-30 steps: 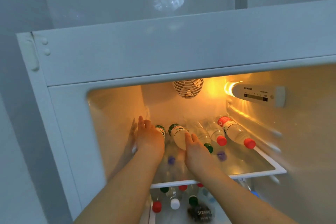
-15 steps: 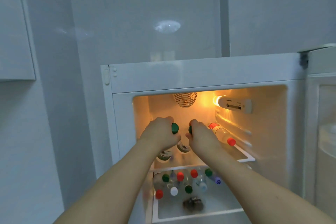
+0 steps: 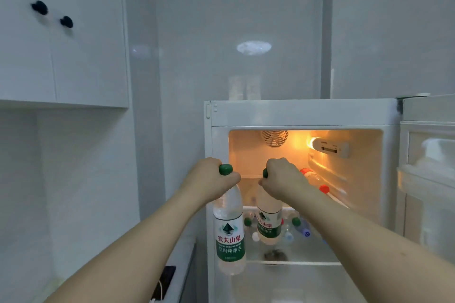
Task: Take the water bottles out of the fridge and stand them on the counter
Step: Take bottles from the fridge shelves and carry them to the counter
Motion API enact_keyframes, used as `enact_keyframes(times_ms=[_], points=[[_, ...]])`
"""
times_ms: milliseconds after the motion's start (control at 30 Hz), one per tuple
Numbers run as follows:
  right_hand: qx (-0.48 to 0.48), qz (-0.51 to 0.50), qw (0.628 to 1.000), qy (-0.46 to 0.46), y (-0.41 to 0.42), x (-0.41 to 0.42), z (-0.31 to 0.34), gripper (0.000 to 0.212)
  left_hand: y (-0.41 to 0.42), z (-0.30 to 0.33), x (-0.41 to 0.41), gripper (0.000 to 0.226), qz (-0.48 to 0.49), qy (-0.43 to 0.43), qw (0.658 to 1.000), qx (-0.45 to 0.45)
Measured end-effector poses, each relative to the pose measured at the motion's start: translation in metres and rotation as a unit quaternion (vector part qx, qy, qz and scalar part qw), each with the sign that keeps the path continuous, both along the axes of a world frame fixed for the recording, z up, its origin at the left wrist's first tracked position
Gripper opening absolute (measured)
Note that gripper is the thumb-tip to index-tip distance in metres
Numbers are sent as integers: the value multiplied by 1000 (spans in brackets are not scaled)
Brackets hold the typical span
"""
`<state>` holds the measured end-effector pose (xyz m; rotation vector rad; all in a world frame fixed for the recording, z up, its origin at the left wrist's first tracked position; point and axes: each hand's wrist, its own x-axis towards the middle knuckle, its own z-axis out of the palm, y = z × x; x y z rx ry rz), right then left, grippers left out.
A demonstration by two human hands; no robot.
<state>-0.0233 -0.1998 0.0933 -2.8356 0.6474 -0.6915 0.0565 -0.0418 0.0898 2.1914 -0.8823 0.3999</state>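
- Left hand (image 3: 211,181): grip curled tight round the neck of a green-capped water bottle (image 3: 229,226), just under its green cap (image 3: 225,169). Bottle hangs upright, in front of the fridge's left frame, clear of the shelves.
- Right hand (image 3: 283,181): grip wrapped round the neck of a second green-label bottle (image 3: 268,224); only a sliver of its cap shows beside the thumb. This one hangs in front of the open fridge (image 3: 305,112) compartment.
- Both bottles look full and sealed; judged moderately heavy for a neck hold, weight pulling straight down.
- Walls are thin clear plastic, likely to give if squeezed mid-body. The neck below the cap ring is the stiff part, so the present hold seems the sound one.
- Surface may be cold and damp from the fridge; slip risk at the label, less at the neck ring. Cannot confirm condensation.
- Remaining stock: a red-capped bottle (image 3: 314,178) lying on the upper shelf, more bottles with mixed caps on the shelf below (image 3: 295,225).
- Desk (image 3: 182,261): a narrow strip shows lower left beside the fridge; neither held bottle stands there yet.
- Setting down: flat bases should stand easily if lowered vertically.
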Motion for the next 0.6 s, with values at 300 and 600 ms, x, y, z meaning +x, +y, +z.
enact_keyframes(times_ms=[300, 600], points=[[41, 191, 980, 41, 112, 5, -19, 17, 138, -5, -49, 34, 235, 1, 971, 36], [-10, 383, 919, 90, 273, -19, -51, 18, 297, -33, -140, 33, 445, 76, 891, 50]])
